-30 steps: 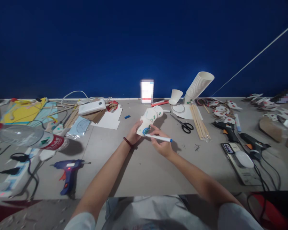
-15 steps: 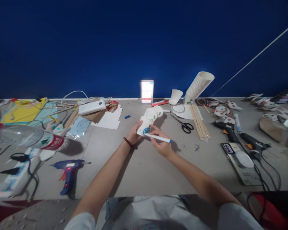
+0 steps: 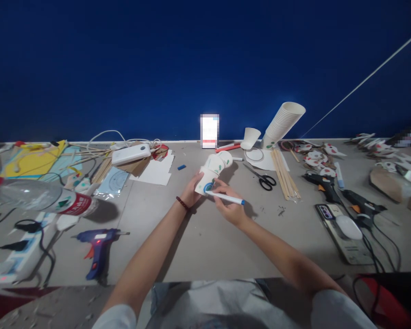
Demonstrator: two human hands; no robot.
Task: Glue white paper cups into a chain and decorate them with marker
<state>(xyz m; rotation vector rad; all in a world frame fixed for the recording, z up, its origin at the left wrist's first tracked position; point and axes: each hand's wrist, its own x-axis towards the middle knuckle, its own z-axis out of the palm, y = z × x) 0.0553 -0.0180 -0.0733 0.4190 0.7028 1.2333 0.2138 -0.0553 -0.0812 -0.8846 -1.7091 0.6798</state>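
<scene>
My left hand (image 3: 192, 189) is wrapped round the lower left side of a white paper cup (image 3: 210, 176) with green prints, which is joined to other paper cups (image 3: 225, 158) behind it. A blue ring pattern (image 3: 208, 187) shows on the near cup. In my right hand (image 3: 229, 205) is a blue marker (image 3: 228, 198), its tip at the blue ring and its blue end pointing right. The right fingertips are close to the cup; whether they touch it I cannot tell. A small blue cap (image 3: 181, 167) lies left of the cups.
Black scissors (image 3: 266, 182), wooden sticks (image 3: 285, 176) and a tilted stack of paper cups (image 3: 284, 123) lie to the right. Further right are black glue guns (image 3: 324, 186) and a phone (image 3: 345, 237). On the left are a blue glue gun (image 3: 99, 246), a plastic bottle (image 3: 37, 194) and a power strip (image 3: 27, 251).
Almost nothing differs. The marker tip has shifted very slightly left along the blue ring, while the left hand and cups keep their place.
</scene>
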